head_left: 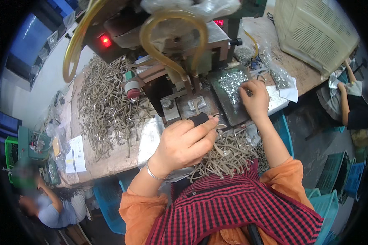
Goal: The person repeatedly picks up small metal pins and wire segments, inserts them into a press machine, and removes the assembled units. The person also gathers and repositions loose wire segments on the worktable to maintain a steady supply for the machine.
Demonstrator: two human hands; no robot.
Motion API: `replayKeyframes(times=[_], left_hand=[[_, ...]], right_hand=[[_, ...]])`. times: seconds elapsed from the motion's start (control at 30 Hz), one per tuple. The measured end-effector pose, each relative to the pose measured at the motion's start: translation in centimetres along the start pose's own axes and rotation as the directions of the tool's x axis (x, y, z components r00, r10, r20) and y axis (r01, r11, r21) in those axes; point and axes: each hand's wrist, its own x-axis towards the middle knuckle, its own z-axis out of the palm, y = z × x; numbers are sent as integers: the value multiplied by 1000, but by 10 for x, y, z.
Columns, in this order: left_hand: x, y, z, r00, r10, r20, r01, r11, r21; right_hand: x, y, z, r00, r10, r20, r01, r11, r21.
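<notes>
My left hand (186, 143), with a black sleeve on one finger and a bangle at its wrist, is closed in front of the press. Its fingertips pinch a thin grey-brown curved piece (221, 126). My right hand (256, 98) reaches onto a dark metal tray (238, 118), fingers bent together at the edge of a heap of small shiny metal bits (231, 83); whether it has picked one up is hidden. Between my hands lies the press's metal die block (197, 103). Below my left hand, a pile of similar curved pieces (229, 155) sits against my checked apron.
A large heap of curved pieces (106, 102) covers the table's left side. A red push button (133, 93) sticks out beside the press. Yellowish hoses (173, 16) loop overhead. A cream plastic crate (315, 36) stands at right; two other people work farther off on either side.
</notes>
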Motion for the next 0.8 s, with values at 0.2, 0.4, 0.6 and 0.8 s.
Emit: replayKeyframes(times=[0.2,0.4,0.6,0.8], left_hand=[[-3,2,-2,999,-36,10,35,999,27],[-27,28,10,974,-172,-151,176,984,14],[-92,7,-55,541,-468,-699,753,639,155],[-186,-100,-104,332,-784,-524,827,-26,562]], right_hand=[[4,-26,42,990,-136,35,137,991,-8],[-5,-1,25,986,149,69,-163,937,309],[-10,15,9,925,307,224,-376,828,415],[9,-17,14,980,-158,118,191,913,-360]])
